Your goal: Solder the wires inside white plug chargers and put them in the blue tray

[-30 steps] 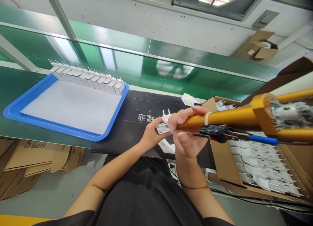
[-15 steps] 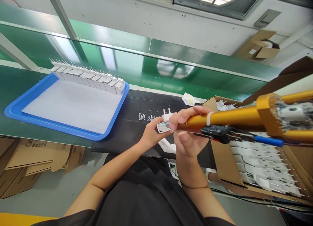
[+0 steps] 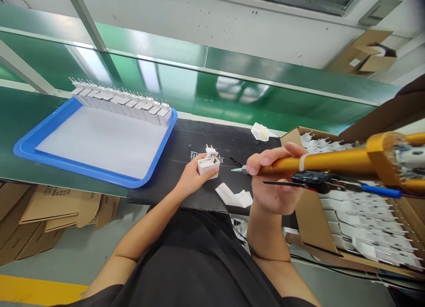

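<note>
My left hand (image 3: pixel 192 178) grips a white plug adapter (image 3: pixel 207 166) above the black work surface. The adapter's two pins point away from me, and the pin part sits raised and tilted on the box-shaped body. In my right hand (image 3: pixel 274 196) is a gold dispensing gun (image 3: pixel 338 162), my fingers wrapped around its front end. Its pale tapered nozzle (image 3: pixel 237 170) points left toward the adapter but stays apart from it. A thin dark lever (image 3: pixel 277 183) runs beneath the gold barrel, beside my right palm.
A blue tray (image 3: pixel 116 179) at the left bears a row of white adapters (image 3: pixel 122 104) along its far edge. An open cardboard box (image 3: pixel 312 223) at the right holds several more. A white folded cloth (image 3: pixel 234 196), a crumpled wipe (image 3: pixel 261 132) and a thin black stick (image 3: pixel 236 162) lie on the black surface.
The dispensing gun has moved right, its nozzle away from the adapter. My left hand has shifted the adapter left and turned it. The view has moved slightly.
</note>
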{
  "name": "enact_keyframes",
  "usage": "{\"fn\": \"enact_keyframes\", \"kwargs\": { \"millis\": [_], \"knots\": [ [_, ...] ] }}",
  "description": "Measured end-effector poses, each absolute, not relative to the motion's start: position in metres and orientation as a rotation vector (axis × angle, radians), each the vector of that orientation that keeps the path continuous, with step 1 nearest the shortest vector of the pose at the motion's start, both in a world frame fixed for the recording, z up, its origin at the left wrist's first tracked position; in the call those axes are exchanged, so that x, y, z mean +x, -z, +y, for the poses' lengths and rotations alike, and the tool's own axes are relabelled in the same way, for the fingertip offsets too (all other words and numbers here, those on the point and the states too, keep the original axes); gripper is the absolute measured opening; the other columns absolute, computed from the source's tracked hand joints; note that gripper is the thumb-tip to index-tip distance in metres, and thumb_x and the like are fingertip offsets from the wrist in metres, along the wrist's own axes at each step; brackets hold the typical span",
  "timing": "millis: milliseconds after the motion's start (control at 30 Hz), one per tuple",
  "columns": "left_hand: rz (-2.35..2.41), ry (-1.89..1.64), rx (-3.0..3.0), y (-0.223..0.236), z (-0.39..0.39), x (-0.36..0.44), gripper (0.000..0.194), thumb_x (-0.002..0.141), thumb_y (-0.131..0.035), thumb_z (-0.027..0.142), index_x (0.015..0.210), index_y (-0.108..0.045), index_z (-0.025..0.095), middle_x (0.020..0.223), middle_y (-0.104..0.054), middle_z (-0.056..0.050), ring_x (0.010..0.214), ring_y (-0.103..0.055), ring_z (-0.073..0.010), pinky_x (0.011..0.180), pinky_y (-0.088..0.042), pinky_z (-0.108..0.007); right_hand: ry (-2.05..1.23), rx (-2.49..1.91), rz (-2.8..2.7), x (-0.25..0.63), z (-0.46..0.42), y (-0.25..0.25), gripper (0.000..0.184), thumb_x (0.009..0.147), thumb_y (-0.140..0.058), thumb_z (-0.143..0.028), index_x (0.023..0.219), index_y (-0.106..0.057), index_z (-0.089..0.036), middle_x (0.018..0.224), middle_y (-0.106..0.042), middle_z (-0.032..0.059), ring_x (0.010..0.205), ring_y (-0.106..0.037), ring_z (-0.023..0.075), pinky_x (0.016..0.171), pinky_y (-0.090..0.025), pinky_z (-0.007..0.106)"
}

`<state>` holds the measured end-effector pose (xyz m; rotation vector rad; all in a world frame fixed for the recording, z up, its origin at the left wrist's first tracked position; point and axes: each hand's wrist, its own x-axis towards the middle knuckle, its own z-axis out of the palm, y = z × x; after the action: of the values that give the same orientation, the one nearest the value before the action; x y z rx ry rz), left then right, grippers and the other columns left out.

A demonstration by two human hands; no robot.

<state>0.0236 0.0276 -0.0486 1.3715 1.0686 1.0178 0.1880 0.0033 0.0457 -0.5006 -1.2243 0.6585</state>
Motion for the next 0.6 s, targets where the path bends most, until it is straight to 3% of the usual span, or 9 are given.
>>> {"fn": "enact_keyframes", "kwargs": {
  "millis": [167,300,433,600],
  "knots": [
    [1.047,-1.030,1.393,0.037,0.022,0.010,0.047,0.083,-0.074,0.044,0.120,-0.062,0.019,0.113,-0.070,-0.006,0.100,-0.065,-0.0212,0.088,-0.048,-0.029,-0.503,-0.665,-1.246,0.216,0.014,-0.034,0.044,0.078,-0.073,-0.037,0.122,-0.067,-0.035,0.084,-0.058,-0.0003,0.061,-0.053,0.0128,0.054,-0.048,0.029],
    [0.962,-1.079,1.386,0.028,0.016,0.006,0.048,0.081,-0.076,0.043,0.120,-0.062,0.018,0.110,-0.068,-0.006,0.097,-0.064,-0.0202,0.085,-0.049,-0.028,-0.346,-0.824,-1.285,0.241,0.024,-0.026,0.049,0.080,-0.071,-0.041,0.128,-0.062,-0.036,0.089,-0.060,0.0002,0.069,-0.059,0.0154,0.068,-0.056,0.035],
    [0.884,-1.110,1.400,0.020,0.011,0.005,0.046,0.079,-0.079,0.040,0.116,-0.063,0.018,0.105,-0.068,-0.006,0.093,-0.063,-0.0190,0.084,-0.048,-0.027,-0.301,-0.960,-1.290,0.264,0.035,-0.019,0.055,0.083,-0.071,-0.040,0.135,-0.054,-0.036,0.102,-0.066,0.0020,0.091,-0.068,0.0206,0.092,-0.057,0.045],
    [0.781,-1.080,1.274,0.011,0.006,0.004,0.046,0.078,-0.080,0.041,0.114,-0.064,0.019,0.098,-0.067,-0.004,0.082,-0.060,-0.0149,0.073,-0.047,-0.024,-0.295,-1.040,-1.288,0.289,0.051,-0.011,0.060,0.085,-0.072,-0.030,0.141,-0.049,-0.034,0.124,-0.065,0.0068,0.119,-0.064,0.0241,0.110,-0.048,0.050]
  ]
}}
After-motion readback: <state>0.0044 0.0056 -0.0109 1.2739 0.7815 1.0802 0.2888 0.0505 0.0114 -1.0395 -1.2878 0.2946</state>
